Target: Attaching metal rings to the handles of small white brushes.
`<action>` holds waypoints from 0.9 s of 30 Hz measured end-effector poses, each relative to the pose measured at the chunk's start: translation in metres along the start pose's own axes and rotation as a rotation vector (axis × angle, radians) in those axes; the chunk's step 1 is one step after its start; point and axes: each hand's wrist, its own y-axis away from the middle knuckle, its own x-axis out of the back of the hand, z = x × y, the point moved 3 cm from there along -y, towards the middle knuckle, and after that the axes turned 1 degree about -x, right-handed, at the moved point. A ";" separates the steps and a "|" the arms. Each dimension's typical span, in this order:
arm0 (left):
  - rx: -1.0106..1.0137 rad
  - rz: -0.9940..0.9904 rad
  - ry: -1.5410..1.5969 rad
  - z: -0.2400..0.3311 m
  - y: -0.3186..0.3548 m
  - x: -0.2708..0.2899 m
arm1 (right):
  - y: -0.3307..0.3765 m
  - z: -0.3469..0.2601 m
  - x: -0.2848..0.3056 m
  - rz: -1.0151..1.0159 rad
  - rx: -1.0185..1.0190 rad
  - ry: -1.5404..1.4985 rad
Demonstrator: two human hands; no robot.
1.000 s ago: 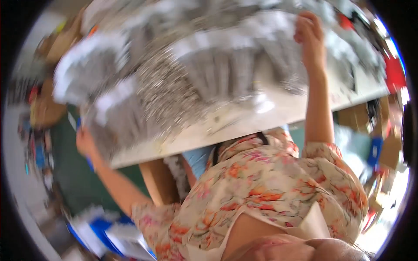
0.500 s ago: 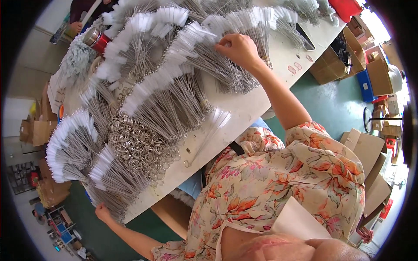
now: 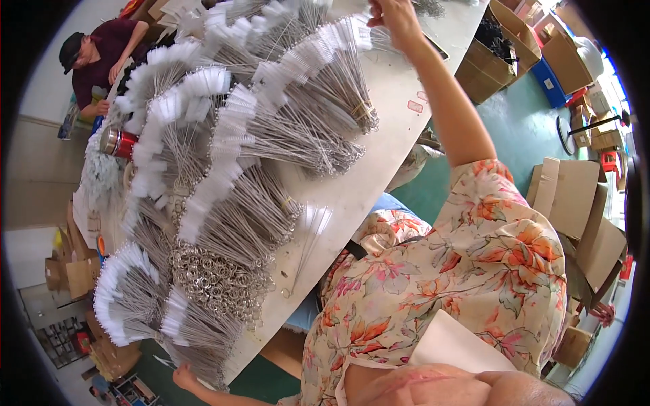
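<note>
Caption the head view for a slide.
Shiny rings heaped among white-tipped wire brushes on a table; left hand beside one bundle, right hand outstretched.

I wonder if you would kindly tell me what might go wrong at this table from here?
The few loose wire brushes lie close to the near edge of the table, so a bump might knock them off. The heaped metal rings could slide and scatter if jostled. The left hand is beside a fan of brushes at the table's corner, so a careless pull might tip some over the side.
</note>
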 end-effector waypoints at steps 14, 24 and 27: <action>-0.041 0.559 -0.100 0.087 0.026 0.031 | -0.063 0.106 0.112 -0.014 -0.249 1.261; -0.036 -0.129 0.954 0.236 0.142 0.028 | -0.056 0.027 0.071 0.167 0.146 1.198; 0.047 -0.241 1.326 0.279 0.185 0.004 | 0.019 -0.064 -0.025 0.128 0.566 0.640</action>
